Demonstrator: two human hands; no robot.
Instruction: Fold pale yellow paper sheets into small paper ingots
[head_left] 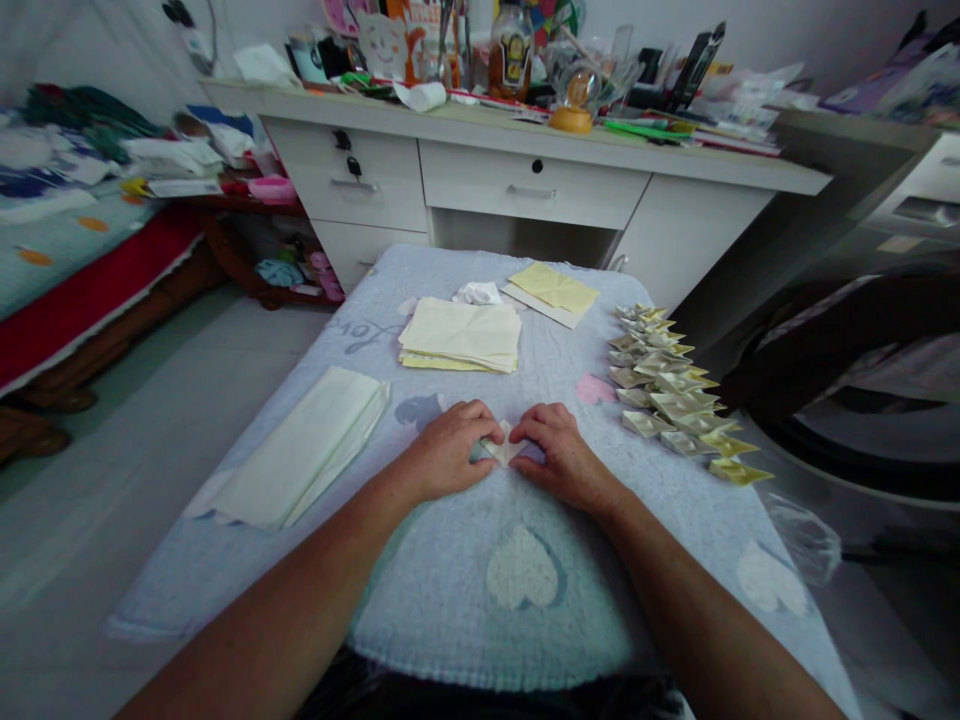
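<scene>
Between my two hands, low over the cloth-covered table (450, 560), is a small folded piece of pale paper (504, 450). The fingers and thumb of my left hand (457, 445) pinch its left side. My right hand (559, 450) pinches its right side the same way. Beyond the hands lies a stack of cream and yellow paper sheets (461, 330). Over to the right, rows of small folded paper boats (675, 385) stand close together, mostly pale with some yellow.
A long folded pale sheet bundle (300, 450) lies at left. Yellow paper (555, 287) and a crumpled white tissue (478, 293) lie at the back. Behind stands a white desk (532, 185) crowded with things. A clear plastic bag (806, 540) hangs at the right edge.
</scene>
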